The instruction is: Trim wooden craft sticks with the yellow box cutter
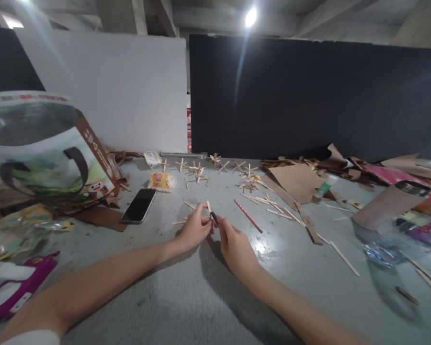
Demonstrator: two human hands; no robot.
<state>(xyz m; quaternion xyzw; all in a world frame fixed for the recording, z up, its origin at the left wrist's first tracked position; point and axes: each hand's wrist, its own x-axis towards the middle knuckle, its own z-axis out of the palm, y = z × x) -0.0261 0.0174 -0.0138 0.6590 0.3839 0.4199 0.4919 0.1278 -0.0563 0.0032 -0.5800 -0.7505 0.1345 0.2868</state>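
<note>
Near the middle of the grey table (172, 292), my left hand (197, 226) pinches a short light wooden stick (209, 207) that points upward. My right hand (237, 247) is closed round a small dark tool (214, 217), whose tip touches or nearly touches the stick. What kind of tool it is cannot be made out. A few loose sticks (179, 222) lie just left of my left hand. To the right of my hands lies a red patterned straw or rod (248, 216). Beyond them stand several small crossed-stick pieces (198, 173).
A phone (139, 206) and a yellow snack packet (161, 182) lie left, beside a large printed bag (50, 158). At right are scattered wooden sticks (345, 258), brown cardboard (294, 182), a glue stick (325, 187) and a tumbler (388, 206). Panels stand behind.
</note>
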